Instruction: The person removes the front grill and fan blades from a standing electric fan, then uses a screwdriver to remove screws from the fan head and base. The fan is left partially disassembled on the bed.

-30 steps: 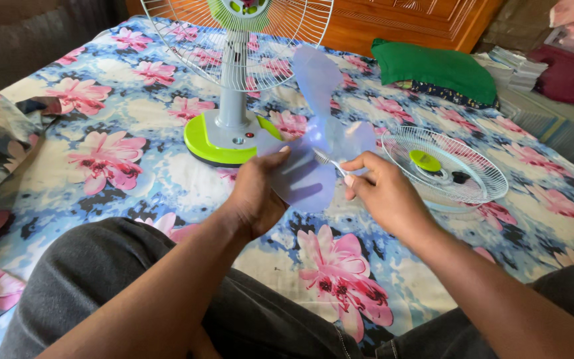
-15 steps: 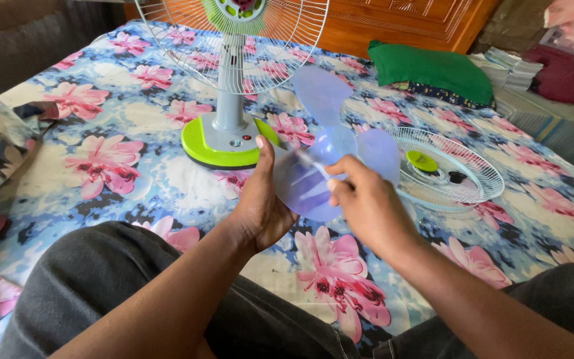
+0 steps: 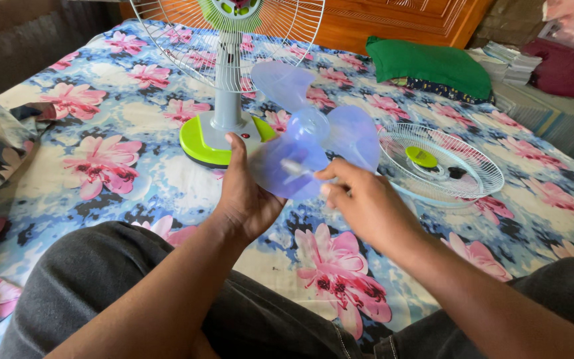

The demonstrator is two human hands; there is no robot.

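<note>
above the floral bedsheet, between the person's knees and the table fan, the translucent blue fan blade is held clear of the bed. the left hand is closed on the edge of the lower-left lobe, thumb up along its rim. the right hand is pinched shut on a thin pale tool, blurred and hard to identify, whose tip lies against the near face of the blade. the blade sits just ahead of both hands; the left hand is the nearer and carries it. its hub axis points roughly toward the camera, tilted up, with one lobe rising toward the fan's rear guard. the tool's long axis runs left from the right hand's fingertips. a detached front grille lies flat to the right.
</note>
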